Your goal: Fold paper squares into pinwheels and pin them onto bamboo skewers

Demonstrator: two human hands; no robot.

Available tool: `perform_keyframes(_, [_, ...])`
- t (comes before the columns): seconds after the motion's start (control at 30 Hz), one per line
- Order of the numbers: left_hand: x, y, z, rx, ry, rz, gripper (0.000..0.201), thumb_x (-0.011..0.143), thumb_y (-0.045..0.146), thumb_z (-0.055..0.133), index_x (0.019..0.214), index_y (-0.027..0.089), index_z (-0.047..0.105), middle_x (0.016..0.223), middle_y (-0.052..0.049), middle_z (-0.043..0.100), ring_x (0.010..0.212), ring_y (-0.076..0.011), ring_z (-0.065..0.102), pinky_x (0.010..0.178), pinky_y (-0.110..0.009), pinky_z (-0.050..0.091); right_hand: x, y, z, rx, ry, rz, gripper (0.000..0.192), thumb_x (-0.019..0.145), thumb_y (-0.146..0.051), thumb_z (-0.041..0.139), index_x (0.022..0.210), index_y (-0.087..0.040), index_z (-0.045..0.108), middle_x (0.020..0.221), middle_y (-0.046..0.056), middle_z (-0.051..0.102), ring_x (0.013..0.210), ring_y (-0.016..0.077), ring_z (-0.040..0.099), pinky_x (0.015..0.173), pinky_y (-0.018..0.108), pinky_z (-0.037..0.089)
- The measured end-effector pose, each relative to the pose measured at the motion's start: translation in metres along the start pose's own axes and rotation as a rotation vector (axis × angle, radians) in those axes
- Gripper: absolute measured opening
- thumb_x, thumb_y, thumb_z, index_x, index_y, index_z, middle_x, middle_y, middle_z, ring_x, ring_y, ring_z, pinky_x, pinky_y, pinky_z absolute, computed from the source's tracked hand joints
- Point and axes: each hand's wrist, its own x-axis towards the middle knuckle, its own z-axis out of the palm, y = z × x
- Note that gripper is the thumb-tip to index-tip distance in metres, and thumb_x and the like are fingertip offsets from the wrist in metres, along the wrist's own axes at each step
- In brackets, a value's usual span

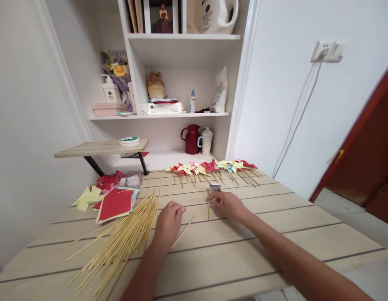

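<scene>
red paper squares (pixel 115 203), pale wooden sticks (pixel 125 238)

Home nook: shelves (pixel 181 113) (kettle (pixel 192 139), soap bottle (pixel 111 90)), wooden table (pixel 244 234).

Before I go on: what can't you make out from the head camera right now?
- Head view: small whitish item at the right hand, blurred and partly covered by fingers; unidentifiable.
- Left hand: its back hides whether the fingers grip the loose stick.
- Shelf labels: too small.
- White jug: cut off by top edge.
</scene>
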Motion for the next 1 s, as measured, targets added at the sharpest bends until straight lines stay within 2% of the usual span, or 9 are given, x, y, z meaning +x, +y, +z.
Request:
perform_keyframes(0.1, [-0.016, 0.02, -0.008, 0.11, -0.05, 0.082, 0.03, 0.094, 0.02, 0.045, 0.093, 0.019, 0.075, 0.104, -0.009, 0.07, 0.099, -0.0219, 0.063, 0.089, -0.036, 0.047, -0.009, -0.002, 0.014, -0.194, -0.024, -0.106, 0.034, 0.087, -0.014, 0.054, 0.11, -0.03, 0.074, 0.103, 0.006, 0.071, 0.085, 0.0209, 0.065, 0.069, 0.027, 0.04])
perform_keyframes(0.2, [-0.044, 0.033, -0.011, 0.313, -0.178, 0.244, 0.031, 0.093, 0.016, 0.045, 0.092, 0.022, 0.076, 0.131, -0.01, 0.063, 0.119, -0.0281, 0.055, 0.099, -0.046, 0.042, -0.009, -0.011, 0.024, -0.361, -0.062, -0.223, 0.031, 0.091, -0.013, 0.048, 0.099, -0.025, 0.075, 0.105, 0.008, 0.068, 0.084, 0.0203, 0.065, 0.067, 0.027, 0.039])
perform_keyframes(0.27, [-0.062, 0.034, -0.011, 0.359, -0.276, 0.314, 0.03, 0.093, 0.017, 0.046, 0.093, 0.023, 0.075, 0.14, -0.008, 0.058, 0.127, -0.0289, 0.05, 0.104, -0.048, 0.04, -0.008, -0.016, 0.027, -0.355, -0.084, -0.263, 0.025, 0.09, -0.013, 0.051, 0.088, -0.021, 0.075, 0.1, 0.009, 0.068, 0.083, 0.02, 0.065, 0.066, 0.026, 0.038])
perform_keyframes(0.33, [-0.074, 0.03, -0.011, 0.396, -0.36, 0.26, 0.032, 0.093, 0.017, 0.047, 0.111, 0.024, 0.073, 0.136, -0.009, 0.062, 0.125, -0.0291, 0.053, 0.103, -0.048, 0.042, -0.007, -0.02, 0.029, -0.349, -0.103, -0.309, 0.023, 0.089, -0.012, 0.052, 0.082, -0.02, 0.073, 0.096, 0.008, 0.068, 0.081, 0.0188, 0.064, 0.066, 0.026, 0.037])
perform_keyframes(0.4, [-0.08, 0.025, -0.011, 0.444, -0.374, 0.169, 0.04, 0.093, 0.016, 0.046, 0.127, 0.023, 0.065, 0.141, -0.01, 0.059, 0.128, -0.0309, 0.051, 0.105, -0.05, 0.042, -0.008, -0.023, 0.032, -0.34, -0.12, -0.355, 0.024, 0.091, -0.013, 0.051, 0.081, -0.02, 0.071, 0.095, 0.007, 0.068, 0.08, 0.017, 0.063, 0.067, 0.025, 0.038])
perform_keyframes(0.57, [-0.079, 0.023, -0.008, 0.473, -0.349, 0.047, 0.046, 0.095, 0.016, 0.042, 0.138, 0.018, 0.057, 0.152, -0.014, 0.047, 0.137, -0.0321, 0.045, 0.113, -0.049, 0.036, -0.01, -0.039, 0.052, -0.221, -0.15, -0.504, 0.023, 0.091, -0.012, 0.051, 0.089, -0.022, 0.071, 0.097, 0.004, 0.069, 0.084, 0.0161, 0.064, 0.072, 0.024, 0.041])
perform_keyframes(0.77, [-0.081, 0.02, -0.003, 0.47, -0.204, -0.017, 0.037, 0.092, 0.016, 0.05, 0.125, 0.015, 0.067, 0.143, -0.017, 0.056, 0.131, -0.0327, 0.05, 0.11, -0.049, 0.039, 0.007, -0.067, 0.086, -0.142, -0.139, -0.68, 0.027, 0.087, -0.008, 0.053, 0.097, -0.021, 0.073, 0.096, 0.006, 0.07, 0.092, 0.0192, 0.063, 0.081, 0.028, 0.045])
perform_keyframes(0.9, [-0.085, 0.006, -0.01, 0.451, -0.108, 0.065, 0.027, 0.09, 0.015, 0.054, 0.106, 0.02, 0.075, 0.135, -0.011, 0.063, 0.126, -0.0308, 0.054, 0.106, -0.048, 0.044, 0.019, -0.084, 0.104, -0.13, -0.129, -0.721, 0.022, 0.087, -0.013, 0.059, 0.101, -0.022, 0.074, 0.1, 0.009, 0.07, 0.097, 0.023, 0.061, 0.087, 0.034, 0.045])
perform_keyframes(1.0, [-0.087, -0.001, -0.024, 0.454, -0.018, 0.169, 0.025, 0.09, 0.014, 0.053, 0.097, 0.022, 0.076, 0.125, -0.008, 0.069, 0.116, -0.0287, 0.062, 0.098, -0.047, 0.05, 0.021, -0.096, 0.114, -0.107, -0.135, -0.738, 0.025, 0.085, -0.014, 0.062, 0.106, -0.023, 0.073, 0.104, 0.009, 0.069, 0.099, 0.0242, 0.061, 0.089, 0.037, 0.045])
